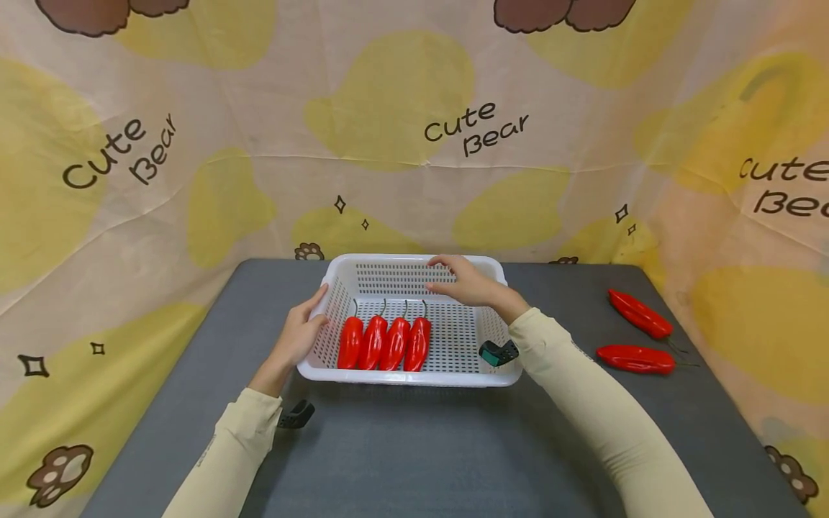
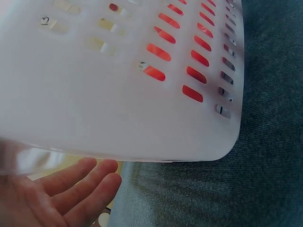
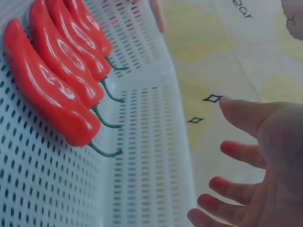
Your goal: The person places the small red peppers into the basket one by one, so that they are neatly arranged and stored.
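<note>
A white plastic basket with slotted walls sits on the dark table. Several red chili peppers with green stems lie side by side in its left half. My left hand holds the basket's left rim; three of its fingers extend outside the wall in the left wrist view. Above the basket's back right part is my right hand, fingers spread and holding nothing. In the right wrist view this hand appears apart from the back rim, with the peppers across from it.
Two more red chili peppers lie on the table to the right of the basket. A printed cloth hangs behind the table and along its sides. Both wrists carry dark strapped devices.
</note>
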`<action>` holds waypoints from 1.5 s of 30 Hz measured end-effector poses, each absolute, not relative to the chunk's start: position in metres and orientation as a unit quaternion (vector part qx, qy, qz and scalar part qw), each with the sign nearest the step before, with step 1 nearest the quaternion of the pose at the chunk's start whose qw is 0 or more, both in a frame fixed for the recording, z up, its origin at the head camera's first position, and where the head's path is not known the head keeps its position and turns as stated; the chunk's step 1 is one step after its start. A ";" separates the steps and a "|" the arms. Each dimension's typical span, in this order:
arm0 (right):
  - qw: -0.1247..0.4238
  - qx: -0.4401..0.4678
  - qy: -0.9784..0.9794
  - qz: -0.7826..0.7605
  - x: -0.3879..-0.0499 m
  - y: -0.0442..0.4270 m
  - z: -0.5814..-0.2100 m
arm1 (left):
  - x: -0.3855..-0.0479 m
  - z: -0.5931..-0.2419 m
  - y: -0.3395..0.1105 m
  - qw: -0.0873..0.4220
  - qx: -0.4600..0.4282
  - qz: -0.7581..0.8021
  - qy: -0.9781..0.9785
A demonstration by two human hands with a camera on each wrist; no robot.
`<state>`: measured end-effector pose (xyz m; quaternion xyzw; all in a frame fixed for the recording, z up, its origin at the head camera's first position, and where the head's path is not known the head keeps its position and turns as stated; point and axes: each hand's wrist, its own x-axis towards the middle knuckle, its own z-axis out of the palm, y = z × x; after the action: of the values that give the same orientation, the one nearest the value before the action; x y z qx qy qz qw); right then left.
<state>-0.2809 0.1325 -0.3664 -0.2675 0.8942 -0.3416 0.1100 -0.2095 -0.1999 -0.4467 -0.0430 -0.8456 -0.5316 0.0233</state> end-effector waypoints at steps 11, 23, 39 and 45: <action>0.078 -0.264 0.907 -0.319 -0.257 0.168 -0.345 | -0.209 -0.446 -0.201 0.026 -0.045 -0.532 -0.845; 0.054 -0.235 0.924 -0.297 -0.245 0.234 -0.342 | -0.208 -0.443 -0.199 0.025 -0.050 -0.534 -0.843; 0.049 -0.173 0.948 -0.261 -0.242 0.325 -0.352 | -0.208 -0.446 -0.202 0.019 -0.042 -0.540 -0.841; 0.073 -0.136 0.951 -0.267 -0.244 0.363 -0.363 | -0.207 -0.446 -0.201 0.024 -0.040 -0.537 -0.842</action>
<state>-0.2441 0.3629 -0.3635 -0.1358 0.9512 -0.2672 0.0729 -0.2067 -0.2012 -0.4463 -0.0399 -0.8423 -0.5369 0.0237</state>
